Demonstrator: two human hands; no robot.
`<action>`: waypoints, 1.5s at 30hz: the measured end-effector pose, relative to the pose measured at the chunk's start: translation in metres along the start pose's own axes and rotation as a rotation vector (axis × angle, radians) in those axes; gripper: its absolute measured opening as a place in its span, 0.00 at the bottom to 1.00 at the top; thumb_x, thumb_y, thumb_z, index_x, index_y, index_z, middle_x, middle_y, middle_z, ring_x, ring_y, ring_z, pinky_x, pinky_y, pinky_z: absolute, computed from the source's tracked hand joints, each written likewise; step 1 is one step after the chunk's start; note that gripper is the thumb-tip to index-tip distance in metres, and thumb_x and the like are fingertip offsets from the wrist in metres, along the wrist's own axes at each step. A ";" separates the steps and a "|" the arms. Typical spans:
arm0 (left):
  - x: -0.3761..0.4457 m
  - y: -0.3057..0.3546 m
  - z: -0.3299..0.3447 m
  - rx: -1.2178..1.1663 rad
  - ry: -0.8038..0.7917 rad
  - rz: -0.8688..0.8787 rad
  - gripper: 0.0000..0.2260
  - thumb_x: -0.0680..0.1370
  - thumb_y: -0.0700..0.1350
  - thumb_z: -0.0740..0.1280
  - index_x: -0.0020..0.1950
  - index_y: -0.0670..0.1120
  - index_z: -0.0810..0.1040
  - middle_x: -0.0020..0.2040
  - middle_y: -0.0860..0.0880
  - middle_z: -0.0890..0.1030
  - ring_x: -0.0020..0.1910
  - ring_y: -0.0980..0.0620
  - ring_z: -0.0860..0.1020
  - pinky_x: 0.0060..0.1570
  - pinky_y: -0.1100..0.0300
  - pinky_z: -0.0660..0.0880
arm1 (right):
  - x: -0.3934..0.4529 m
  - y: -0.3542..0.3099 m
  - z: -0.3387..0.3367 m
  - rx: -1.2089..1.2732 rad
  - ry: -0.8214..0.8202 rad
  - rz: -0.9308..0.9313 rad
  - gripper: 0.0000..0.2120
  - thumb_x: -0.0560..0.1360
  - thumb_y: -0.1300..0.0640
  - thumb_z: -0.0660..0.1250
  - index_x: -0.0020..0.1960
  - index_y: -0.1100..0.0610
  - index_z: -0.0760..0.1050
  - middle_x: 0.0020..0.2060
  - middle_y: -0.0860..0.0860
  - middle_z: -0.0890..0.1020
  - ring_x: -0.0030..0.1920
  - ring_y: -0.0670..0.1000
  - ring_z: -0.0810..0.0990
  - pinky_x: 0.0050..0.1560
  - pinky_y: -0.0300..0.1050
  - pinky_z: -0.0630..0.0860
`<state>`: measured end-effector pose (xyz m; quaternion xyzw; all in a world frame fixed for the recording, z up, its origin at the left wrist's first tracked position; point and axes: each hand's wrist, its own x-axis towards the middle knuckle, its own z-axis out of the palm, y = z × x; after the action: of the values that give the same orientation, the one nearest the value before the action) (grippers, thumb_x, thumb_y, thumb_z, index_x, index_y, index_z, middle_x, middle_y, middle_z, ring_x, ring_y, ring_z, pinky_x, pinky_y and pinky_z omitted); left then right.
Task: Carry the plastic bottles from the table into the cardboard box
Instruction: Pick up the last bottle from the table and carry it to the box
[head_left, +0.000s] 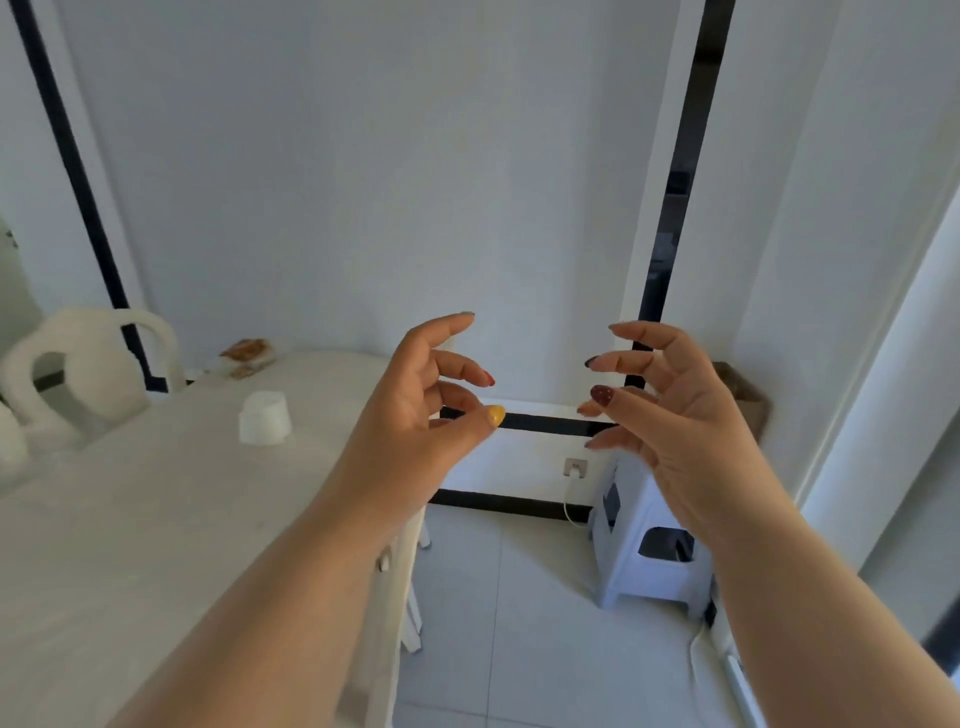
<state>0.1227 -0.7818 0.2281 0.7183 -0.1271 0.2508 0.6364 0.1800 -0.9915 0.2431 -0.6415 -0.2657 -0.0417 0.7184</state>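
Note:
My left hand (421, 410) and my right hand (675, 415) are raised in front of me, palms facing each other, fingers spread and curled, with nothing between them. They hover past the right end of a white table (130, 519). No plastic bottle shows on the table. A brown cardboard shape (745, 395), possibly the box, peeks out behind my right hand against the wall; most of it is hidden.
On the table stand a small white container (265, 418) and a brownish wrapper (244, 353) at the far edge. A white chair (83, 374) stands at the far left. A white plastic stool (649, 540) sits on the tiled floor by the wall, near a socket with a cable (574, 470).

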 end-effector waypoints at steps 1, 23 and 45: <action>-0.013 0.005 -0.022 -0.011 0.001 -0.003 0.28 0.70 0.39 0.70 0.68 0.58 0.72 0.51 0.51 0.81 0.45 0.55 0.81 0.48 0.61 0.77 | -0.008 -0.002 0.022 0.036 0.000 0.000 0.22 0.75 0.69 0.68 0.64 0.49 0.74 0.55 0.54 0.81 0.46 0.54 0.85 0.43 0.49 0.83; -0.160 0.037 -0.474 0.140 0.303 -0.104 0.31 0.72 0.41 0.69 0.73 0.59 0.67 0.68 0.55 0.78 0.62 0.52 0.81 0.66 0.42 0.73 | -0.039 0.044 0.488 0.361 -0.289 0.053 0.33 0.69 0.60 0.70 0.72 0.43 0.68 0.66 0.53 0.78 0.58 0.57 0.84 0.49 0.52 0.82; -0.049 -0.104 -0.740 0.089 0.259 -0.208 0.29 0.76 0.36 0.69 0.72 0.60 0.69 0.66 0.56 0.79 0.61 0.53 0.81 0.61 0.52 0.75 | 0.104 0.166 0.730 0.155 -0.228 0.212 0.29 0.74 0.63 0.72 0.69 0.43 0.70 0.63 0.53 0.79 0.56 0.57 0.85 0.50 0.53 0.83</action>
<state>-0.0134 -0.0481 0.1617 0.7167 0.0424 0.2794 0.6375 0.0955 -0.2448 0.1652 -0.6092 -0.2787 0.1280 0.7313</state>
